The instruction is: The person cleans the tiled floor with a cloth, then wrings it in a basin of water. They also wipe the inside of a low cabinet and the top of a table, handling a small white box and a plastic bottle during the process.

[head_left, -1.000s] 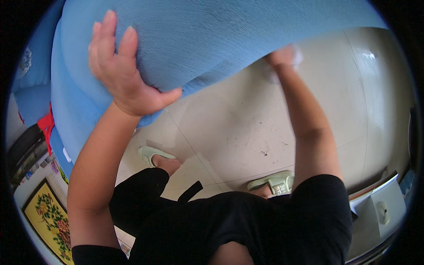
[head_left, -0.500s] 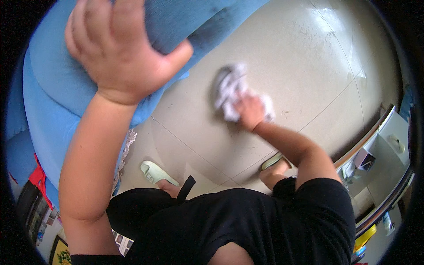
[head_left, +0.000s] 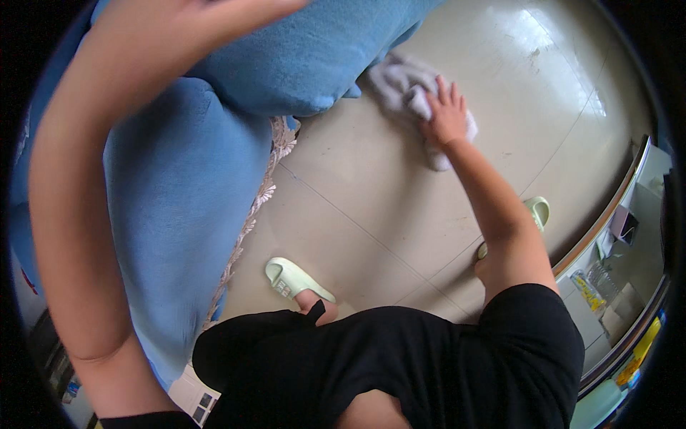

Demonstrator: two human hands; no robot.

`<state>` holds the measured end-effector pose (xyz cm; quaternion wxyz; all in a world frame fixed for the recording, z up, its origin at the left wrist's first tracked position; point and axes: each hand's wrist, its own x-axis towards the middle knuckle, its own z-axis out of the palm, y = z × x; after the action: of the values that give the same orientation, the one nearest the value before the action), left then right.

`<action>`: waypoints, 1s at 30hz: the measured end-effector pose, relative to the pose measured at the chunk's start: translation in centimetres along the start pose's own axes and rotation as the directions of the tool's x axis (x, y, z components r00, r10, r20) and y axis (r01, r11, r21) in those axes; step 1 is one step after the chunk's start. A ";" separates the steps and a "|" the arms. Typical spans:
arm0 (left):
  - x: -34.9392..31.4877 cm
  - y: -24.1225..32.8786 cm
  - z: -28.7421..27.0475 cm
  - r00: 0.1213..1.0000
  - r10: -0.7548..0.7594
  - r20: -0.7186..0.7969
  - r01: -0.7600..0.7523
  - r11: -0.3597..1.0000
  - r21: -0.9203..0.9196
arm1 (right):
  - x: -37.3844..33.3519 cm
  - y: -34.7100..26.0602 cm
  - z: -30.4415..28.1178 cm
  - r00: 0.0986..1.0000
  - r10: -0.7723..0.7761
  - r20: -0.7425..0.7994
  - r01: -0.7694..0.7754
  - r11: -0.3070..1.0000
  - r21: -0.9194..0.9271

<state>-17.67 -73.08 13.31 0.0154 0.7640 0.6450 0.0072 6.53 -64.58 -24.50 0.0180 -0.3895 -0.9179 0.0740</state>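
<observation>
Below, right hand [head_left: 447,123] on pale cloth [head_left: 399,77], fingers [head_left: 443,94] spread, left hand [head_left: 175,30] cropped, fingers' state unclear, lettered green slipper [head_left: 293,274]

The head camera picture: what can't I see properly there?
In the head view:
Left hand: most fingers are cut off by the top edge.
Floor under the cloth: the cloth and right hand cover it.
Right slipper: its middle is hidden behind the right arm.

left grip [head_left: 182,27]: cut off above | cloth [head_left: 409,96]: blurred | right slipper [head_left: 539,210]: part-hidden
</observation>
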 end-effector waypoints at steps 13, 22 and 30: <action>-5.7 -4.0 5.3 0.967 -0.057 -0.248 0.018 0.987 -0.157 | 5.3 -19.5 5.7 0.971 -0.240 -0.021 0.220 0.847 0.485; -5.9 -5.0 4.4 0.963 -0.038 -0.267 -0.022 0.975 -0.219 | 4.1 -21.0 9.2 0.957 -0.286 -0.058 0.285 0.875 0.391; -6.7 -6.1 4.4 0.957 -0.022 -0.288 -0.060 0.960 -0.272 | -15.6 -25.0 6.2 0.335 -0.867 0.369 -0.042 0.377 0.925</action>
<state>-24.70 -78.68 8.80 0.0283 0.7512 0.6255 0.2088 -0.99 -93.71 -26.47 -0.2318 0.0653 -0.7101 0.6617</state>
